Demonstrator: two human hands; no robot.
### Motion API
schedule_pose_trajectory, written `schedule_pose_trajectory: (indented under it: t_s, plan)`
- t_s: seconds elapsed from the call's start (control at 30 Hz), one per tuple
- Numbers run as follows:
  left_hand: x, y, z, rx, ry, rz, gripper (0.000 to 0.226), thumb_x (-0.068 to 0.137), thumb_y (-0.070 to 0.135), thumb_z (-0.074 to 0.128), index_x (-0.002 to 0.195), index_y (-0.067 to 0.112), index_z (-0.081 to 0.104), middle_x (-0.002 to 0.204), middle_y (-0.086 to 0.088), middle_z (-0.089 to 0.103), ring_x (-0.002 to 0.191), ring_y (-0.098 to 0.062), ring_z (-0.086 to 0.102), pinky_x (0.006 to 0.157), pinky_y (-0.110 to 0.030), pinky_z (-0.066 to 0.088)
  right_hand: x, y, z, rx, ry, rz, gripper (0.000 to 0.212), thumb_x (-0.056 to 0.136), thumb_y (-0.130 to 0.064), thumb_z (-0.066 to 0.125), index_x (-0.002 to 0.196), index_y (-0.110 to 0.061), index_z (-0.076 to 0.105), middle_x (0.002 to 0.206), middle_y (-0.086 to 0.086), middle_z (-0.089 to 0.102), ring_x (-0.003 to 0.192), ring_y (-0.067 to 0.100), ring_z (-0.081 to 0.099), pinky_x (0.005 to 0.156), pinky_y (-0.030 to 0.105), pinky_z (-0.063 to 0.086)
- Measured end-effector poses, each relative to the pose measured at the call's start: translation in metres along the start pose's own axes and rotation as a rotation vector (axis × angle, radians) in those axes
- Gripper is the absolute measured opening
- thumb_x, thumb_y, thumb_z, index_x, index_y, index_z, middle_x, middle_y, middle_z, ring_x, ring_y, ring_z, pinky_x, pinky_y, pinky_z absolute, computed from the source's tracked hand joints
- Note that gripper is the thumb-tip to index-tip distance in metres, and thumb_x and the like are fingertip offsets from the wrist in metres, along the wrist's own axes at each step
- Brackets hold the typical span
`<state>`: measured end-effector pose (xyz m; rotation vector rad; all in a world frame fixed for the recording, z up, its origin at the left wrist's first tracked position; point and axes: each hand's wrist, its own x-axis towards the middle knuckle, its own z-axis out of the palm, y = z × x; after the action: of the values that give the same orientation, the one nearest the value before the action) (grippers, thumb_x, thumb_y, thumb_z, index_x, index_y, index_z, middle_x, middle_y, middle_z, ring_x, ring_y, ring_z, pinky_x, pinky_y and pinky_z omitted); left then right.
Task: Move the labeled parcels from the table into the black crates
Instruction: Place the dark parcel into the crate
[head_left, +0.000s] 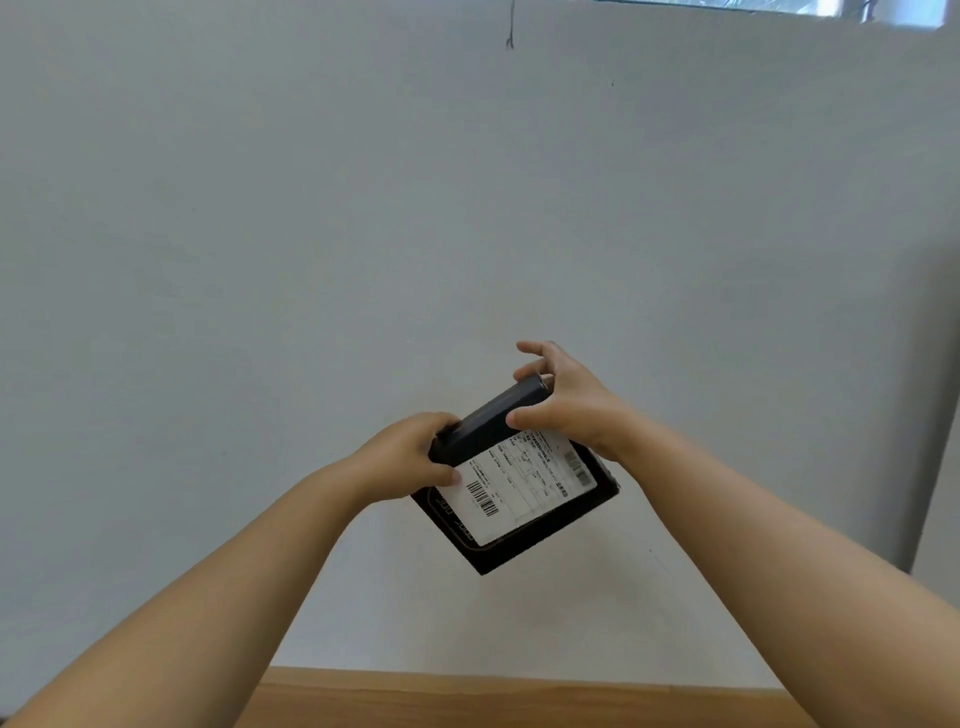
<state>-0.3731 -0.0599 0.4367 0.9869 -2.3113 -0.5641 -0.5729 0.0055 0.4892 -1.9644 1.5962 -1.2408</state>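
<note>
Surface: we see a wooden strip along the bottom edge.
Room: a plain pale wall fills our view.
Parcel: a black box, tilted, held up in the air before the wall, with a white barcode label facing us.
Left hand: we grip the box's left corner, thumb on the label.
Right hand: we curl our fingers round its upper end.

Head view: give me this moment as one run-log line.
parcel: black, labeled, tilted, held off the table | left hand: holds left corner | right hand: holds top edge | crates: not in view
</note>
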Motion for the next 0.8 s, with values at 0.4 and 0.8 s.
schedule_pose_trajectory:
  t_s: [0.4,0.8]
  plan:
    - [-0.006,-0.014,0.011,-0.703,0.210,-0.213,0.034,0.092,0.011,0.058,0.124,0.016,0.048,0.120,0.001,0.061,0.103,-0.012,0.061,0.092,-0.030,0.048,-0.020,0.054,0.017,0.148,0.136,0.123,0.088,0.076,-0.015,0.077,0.147,-0.018,0.024,0.141,-0.002,0.041,0.128,0.013,0.038,0.102,0.030,0.035]
    - [-0.035,-0.025,0.013,-0.740,0.419,-0.277,0.035,0.092,0.008,0.057,0.123,0.020,0.046,0.115,0.004,0.062,0.102,-0.010,0.061,0.076,-0.019,0.050,-0.018,0.071,0.058,0.429,0.027,0.062,0.058,0.079,-0.006,0.072,0.126,-0.030,0.047,0.113,-0.004,0.062,0.101,0.014,0.063,0.075,0.025,0.055]
